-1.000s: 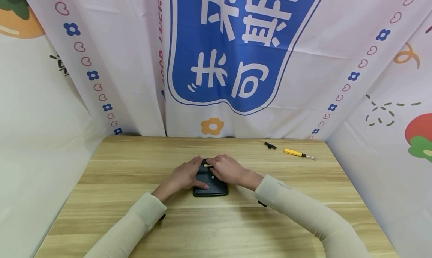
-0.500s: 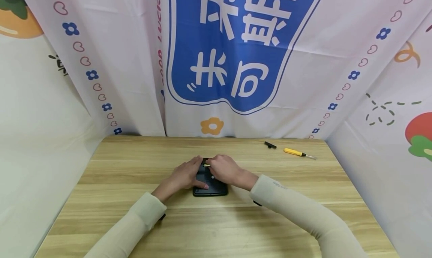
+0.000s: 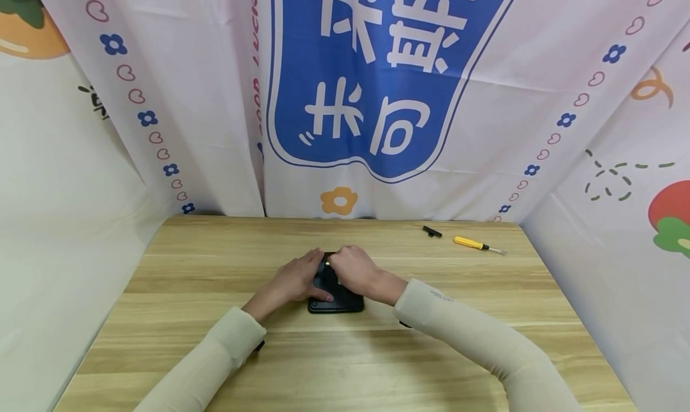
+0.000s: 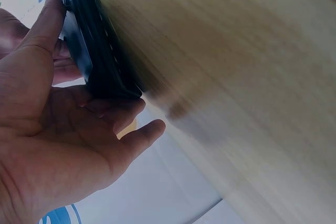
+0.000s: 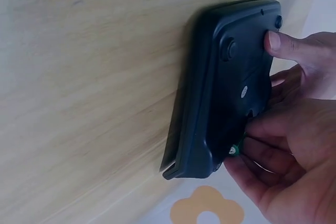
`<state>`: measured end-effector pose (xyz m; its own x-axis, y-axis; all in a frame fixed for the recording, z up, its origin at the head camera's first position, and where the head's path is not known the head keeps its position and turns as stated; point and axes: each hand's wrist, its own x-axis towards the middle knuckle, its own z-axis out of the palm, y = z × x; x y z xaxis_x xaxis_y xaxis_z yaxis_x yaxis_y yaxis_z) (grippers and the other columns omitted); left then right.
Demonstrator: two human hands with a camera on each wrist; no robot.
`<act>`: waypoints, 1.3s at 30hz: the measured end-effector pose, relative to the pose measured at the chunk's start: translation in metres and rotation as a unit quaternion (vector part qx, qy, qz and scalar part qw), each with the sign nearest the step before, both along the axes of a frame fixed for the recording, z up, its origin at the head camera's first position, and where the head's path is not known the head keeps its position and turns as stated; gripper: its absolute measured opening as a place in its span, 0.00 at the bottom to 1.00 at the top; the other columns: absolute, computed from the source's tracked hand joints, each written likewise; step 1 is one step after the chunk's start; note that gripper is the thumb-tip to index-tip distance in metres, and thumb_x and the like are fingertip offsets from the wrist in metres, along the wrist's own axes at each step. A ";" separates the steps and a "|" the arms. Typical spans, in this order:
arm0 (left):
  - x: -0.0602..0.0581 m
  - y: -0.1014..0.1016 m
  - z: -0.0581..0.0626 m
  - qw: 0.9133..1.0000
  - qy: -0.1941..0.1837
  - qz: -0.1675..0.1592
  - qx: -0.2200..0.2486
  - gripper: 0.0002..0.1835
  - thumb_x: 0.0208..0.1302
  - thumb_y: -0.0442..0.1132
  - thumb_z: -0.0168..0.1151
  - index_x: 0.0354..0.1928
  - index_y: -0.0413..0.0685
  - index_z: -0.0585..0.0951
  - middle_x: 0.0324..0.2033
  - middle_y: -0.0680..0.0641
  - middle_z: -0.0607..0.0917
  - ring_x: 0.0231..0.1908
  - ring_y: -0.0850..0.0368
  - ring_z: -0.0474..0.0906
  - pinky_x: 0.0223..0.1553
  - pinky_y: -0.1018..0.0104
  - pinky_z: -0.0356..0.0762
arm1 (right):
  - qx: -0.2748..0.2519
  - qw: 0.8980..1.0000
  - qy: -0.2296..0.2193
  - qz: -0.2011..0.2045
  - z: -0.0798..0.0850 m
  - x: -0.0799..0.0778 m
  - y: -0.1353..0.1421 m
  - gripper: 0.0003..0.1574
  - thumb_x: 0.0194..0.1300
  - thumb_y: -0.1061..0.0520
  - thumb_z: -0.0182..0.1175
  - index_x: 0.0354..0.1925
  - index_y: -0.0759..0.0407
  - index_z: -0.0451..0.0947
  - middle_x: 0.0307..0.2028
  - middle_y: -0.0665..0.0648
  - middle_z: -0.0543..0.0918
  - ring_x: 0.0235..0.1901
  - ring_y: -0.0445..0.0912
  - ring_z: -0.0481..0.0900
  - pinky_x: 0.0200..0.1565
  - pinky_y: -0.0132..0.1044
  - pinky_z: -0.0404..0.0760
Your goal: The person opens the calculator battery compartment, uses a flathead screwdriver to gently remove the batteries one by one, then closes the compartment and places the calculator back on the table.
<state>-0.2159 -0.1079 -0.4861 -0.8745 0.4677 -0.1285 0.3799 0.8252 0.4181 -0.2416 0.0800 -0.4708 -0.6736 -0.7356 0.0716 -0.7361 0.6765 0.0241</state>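
Well inside table (image 3: 188, 280) edges, left hand (image 3: 293, 279) on device (image 3: 345, 305)

Over the last second the right hand (image 3: 358, 271) slid slightly toward the left edge of the desk (image 3: 334, 364), its sleeve cuff (image 3: 412, 303) following, and its knuckles rolled further over the black device (image 3: 336, 304). Near the device's far edge, less of the green battery (image 5: 234, 150) showed from above, and the hand covered most of the pale round sticker (image 5: 244, 92).
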 end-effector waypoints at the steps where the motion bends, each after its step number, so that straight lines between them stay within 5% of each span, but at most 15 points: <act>1: 0.000 0.000 0.000 1.000 0.000 0.000 0.001 0.59 0.57 0.60 0.80 0.79 0.32 0.61 0.78 0.30 0.64 0.75 0.35 0.66 0.72 0.34 0.67 | 0.003 1.000 -0.001 -0.001 0.001 0.000 -0.001 0.07 0.72 0.65 0.65 0.40 0.57 0.90 0.31 0.52 0.90 0.31 0.46 0.88 0.34 0.37 0.88; 12: 0.002 0.001 -0.001 1.000 0.001 0.000 0.007 0.58 0.57 0.60 0.81 0.78 0.33 0.62 0.77 0.30 0.65 0.73 0.33 0.68 0.71 0.32 0.68 | 0.036 0.999 0.012 0.001 0.005 0.005 -0.005 0.05 0.67 0.64 0.72 0.40 0.56 0.90 0.36 0.55 0.91 0.38 0.49 0.89 0.43 0.40 0.90; 26: 0.002 0.000 0.001 1.000 0.022 -0.010 0.016 0.54 0.55 0.59 0.82 0.75 0.37 0.66 0.72 0.35 0.72 0.65 0.36 0.77 0.65 0.34 0.75 | 0.049 0.998 0.049 -0.004 0.007 0.007 -0.008 0.05 0.69 0.64 0.71 0.40 0.55 0.90 0.38 0.57 0.90 0.37 0.50 0.88 0.38 0.40 0.90; 39: 0.000 0.000 0.002 1.000 0.009 -0.006 0.006 0.56 0.57 0.60 0.80 0.77 0.37 0.64 0.75 0.34 0.69 0.70 0.35 0.72 0.68 0.33 0.72 | 0.065 0.997 0.048 0.005 0.005 0.006 -0.006 0.08 0.66 0.62 0.74 0.44 0.55 0.89 0.45 0.59 0.90 0.40 0.51 0.87 0.43 0.40 0.90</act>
